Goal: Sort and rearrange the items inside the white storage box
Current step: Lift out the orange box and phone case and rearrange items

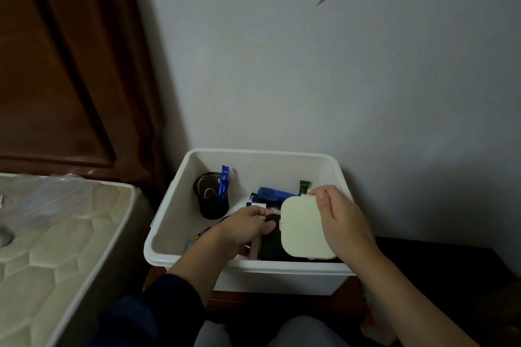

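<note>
Right now the right hand (pixel 342 222) has its grip closed on a cream case (pixel 303 227), a smooth, flat, rounded-square plastic piece, with the thumb pinching its far corner and the fingers hidden behind its right edge; the case is held tilted above the near right part of the white storage box (pixel 180 197). At about 9 o'clock from the case, the left hand (pixel 244 227) reaches down into the box, its fingers curled and the thumb pressing on a dark, soft-looking pouch (pixel 272 244) that lies partly under the case. Beyond the hands, at 12 o'clock, lie a blue comb-like piece (pixel 275 194), a black comb (pixel 253 196) and a small dark green tube (pixel 304 186), loosely heaped. At 10 o'clock from the left hand a round black wire-mesh cup (pixel 211 198) stands upright near the far left corner, holding a blue clip (pixel 224 180) and some pale loops I cannot make out. The box is smooth white plastic with rounded corners and a rolled rim, and sits on a dark wooden counter (pixel 439 265) against a plain pale wall (pixel 338 65). At 9 o'clock from the box is a quilted mattress (pixel 56 234) under clear plastic film, with a glossy brown wooden headboard (pixel 56 65) rising behind it.
</note>
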`<state>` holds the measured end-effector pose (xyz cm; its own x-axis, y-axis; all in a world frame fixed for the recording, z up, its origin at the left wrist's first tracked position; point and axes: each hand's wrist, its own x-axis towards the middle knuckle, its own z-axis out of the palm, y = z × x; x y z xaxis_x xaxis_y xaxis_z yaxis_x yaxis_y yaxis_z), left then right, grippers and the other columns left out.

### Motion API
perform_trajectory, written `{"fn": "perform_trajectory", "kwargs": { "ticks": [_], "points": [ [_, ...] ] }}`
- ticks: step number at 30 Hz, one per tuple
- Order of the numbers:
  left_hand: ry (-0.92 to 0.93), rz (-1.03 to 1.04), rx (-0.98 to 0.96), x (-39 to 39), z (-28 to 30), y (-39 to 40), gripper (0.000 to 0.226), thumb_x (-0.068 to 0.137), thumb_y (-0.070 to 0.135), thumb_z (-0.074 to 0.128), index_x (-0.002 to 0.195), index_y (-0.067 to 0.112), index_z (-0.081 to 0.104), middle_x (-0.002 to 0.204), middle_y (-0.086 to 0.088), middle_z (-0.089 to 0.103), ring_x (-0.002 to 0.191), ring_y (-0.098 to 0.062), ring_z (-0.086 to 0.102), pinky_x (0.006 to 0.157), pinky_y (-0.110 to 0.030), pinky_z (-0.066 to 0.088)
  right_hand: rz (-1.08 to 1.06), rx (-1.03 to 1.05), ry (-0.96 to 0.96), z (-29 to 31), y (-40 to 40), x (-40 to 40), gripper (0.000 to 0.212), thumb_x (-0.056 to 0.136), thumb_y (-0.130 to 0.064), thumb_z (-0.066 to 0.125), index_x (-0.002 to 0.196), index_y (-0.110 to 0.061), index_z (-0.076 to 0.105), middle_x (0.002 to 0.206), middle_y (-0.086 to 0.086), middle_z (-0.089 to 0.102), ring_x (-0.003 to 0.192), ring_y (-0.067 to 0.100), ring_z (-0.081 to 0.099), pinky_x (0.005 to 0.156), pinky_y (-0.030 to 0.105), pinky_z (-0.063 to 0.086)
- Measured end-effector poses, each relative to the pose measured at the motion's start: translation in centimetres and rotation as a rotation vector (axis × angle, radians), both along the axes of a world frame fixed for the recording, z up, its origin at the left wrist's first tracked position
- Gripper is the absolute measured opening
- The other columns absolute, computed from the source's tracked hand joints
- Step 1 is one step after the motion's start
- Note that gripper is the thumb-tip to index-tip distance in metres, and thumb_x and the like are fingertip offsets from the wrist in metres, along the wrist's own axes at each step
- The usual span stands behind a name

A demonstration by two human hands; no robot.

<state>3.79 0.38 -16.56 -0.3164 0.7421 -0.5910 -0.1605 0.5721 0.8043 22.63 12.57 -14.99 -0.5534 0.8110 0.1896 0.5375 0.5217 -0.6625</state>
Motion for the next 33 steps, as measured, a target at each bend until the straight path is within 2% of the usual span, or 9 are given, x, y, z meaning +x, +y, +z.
{"fn": "perform_trajectory", "kwargs": {
  "ticks": [3,7,9,11,15,22,25,29,33],
  "points": [
    [-0.051,0.074,0.041,-0.2,-0.1,-0.1,0.022,0.103,0.016,0.063,0.123,0.021,0.068,0.114,-0.008,0.077,0.107,-0.029,0.072,0.081,-0.043,0.06,0.054,0.053,-0.088,0.1,0.0,-0.1,0.029,0.106,-0.058,0.029,0.105,-0.043,0.055,0.092,-0.021,0.059,0.085,0.002,0.053,0.064,0.024,0.038],
    [-0.176,0.177,0.146,-0.7,-0.1,-0.2,0.026,0.102,0.014,0.062,0.128,0.016,0.068,0.112,-0.013,0.079,0.107,-0.033,0.074,0.079,-0.046,0.063,0.108,-0.013,-0.152,0.3,-0.3,-0.6,0.043,0.092,-0.078,0.036,0.116,-0.047,0.054,0.099,-0.029,0.044,0.105,0.001,0.034,0.081,0.031,0.037],
    [-0.243,0.227,0.178,-0.9,-0.1,-0.3,0.028,0.102,0.015,0.062,0.129,0.014,0.067,0.113,-0.015,0.078,0.107,-0.036,0.074,0.082,-0.05,0.063,0.075,-0.083,-0.105,0.5,-0.4,-0.9,0.049,0.089,-0.08,0.039,0.117,-0.043,0.055,0.103,-0.027,0.043,0.111,0.004,0.03,0.087,0.033,0.036],
    [-0.294,0.255,0.211,-1.0,0.0,-0.3,0.03,0.101,0.015,0.063,0.131,0.012,0.066,0.117,-0.017,0.077,0.109,-0.038,0.073,0.085,-0.053,0.062,0.025,-0.117,-0.092,0.6,-0.4,-1.2,0.048,0.091,-0.076,0.045,0.117,-0.038,0.058,0.109,-0.015,0.051,0.117,0.011,0.03,0.095,0.035,0.035],
    [-0.3,0.278,0.258,-0.9,0.1,-0.3,0.034,0.101,0.02,0.064,0.134,0.011,0.063,0.124,-0.021,0.073,0.112,-0.041,0.072,0.083,-0.051,0.061,-0.072,-0.134,-0.061,1.0,-0.4,-1.5,0.049,0.092,-0.071,0.055,0.115,-0.029,0.065,0.124,-0.002,0.05,0.126,0.022,0.038,0.108,0.047,0.043],
    [-0.342,0.34,0.378,-0.9,0.6,-0.1,0.038,0.102,0.018,0.065,0.139,0.01,0.059,0.127,-0.021,0.072,0.117,-0.041,0.07,0.098,-0.065,0.055,-0.103,-0.352,-0.077,2.8,0.4,-3.2,0.081,0.093,-0.077,0.049,0.153,-0.023,0.036,0.138,0.003,0.052,0.12,0.025,0.055,0.1,0.047,0.054],
    [-0.339,0.365,0.408,-0.7,1.1,-0.3,0.041,0.1,0.022,0.069,0.139,0.013,0.058,0.125,-0.019,0.073,0.116,-0.04,0.071,0.096,-0.062,0.057,-0.143,-0.392,0.017,3.2,0.2,-3.7,0.071,0.093,-0.075,0.052,0.145,-0.028,0.042,0.126,0.0,0.057,0.107,0.02,0.059,0.089,0.042,0.057],
    [-0.321,0.428,0.387,-0.5,1.4,-0.3,0.056,0.089,0.031,0.082,0.137,0.013,0.057,0.124,-0.018,0.074,0.111,-0.041,0.073,0.095,-0.064,0.058,-0.235,-0.561,0.217,3.4,0.1,-4.0,0.06,0.083,-0.076,0.067,0.123,-0.032,0.056,0.114,-0.002,0.065,0.098,0.022,0.066,0.082,0.046,0.063],
    [-0.296,0.515,0.39,-0.4,1.9,-0.1,0.07,0.071,0.03,0.093,0.13,0.009,0.062,0.114,-0.016,0.078,0.101,-0.037,0.077,0.088,-0.058,0.062,-0.301,-0.66,0.372,4.3,0.5,-3.5,0.094,0.059,-0.064,0.094,0.133,-0.023,0.053,0.118,0.001,0.067,0.097,0.023,0.072,0.067,0.039,0.064]
  ]
}}
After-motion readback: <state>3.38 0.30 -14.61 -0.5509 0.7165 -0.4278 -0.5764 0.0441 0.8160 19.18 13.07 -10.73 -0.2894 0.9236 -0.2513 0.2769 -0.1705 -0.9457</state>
